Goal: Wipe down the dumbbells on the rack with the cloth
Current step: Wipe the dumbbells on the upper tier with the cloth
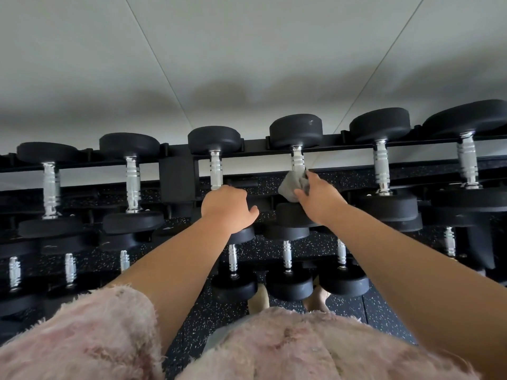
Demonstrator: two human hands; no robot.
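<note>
A black rack (178,171) carries a top row of black dumbbells with ridged silver handles. My right hand (319,200) holds a grey cloth (292,186) wrapped around the lower part of one dumbbell's handle (297,160), fourth from the left. My left hand (226,208) grips the near end of the neighbouring dumbbell (215,165), third from the left, with fingers curled over it and hiding its near head. Both arms reach forward from pink fluffy sleeves.
A lower tier of smaller dumbbells (288,281) sits below my arms. More top-row dumbbells lie to the left (50,185) and right (382,171). The speckled black rubber floor (208,314) shows beneath, with a pale wall (247,64) behind the rack.
</note>
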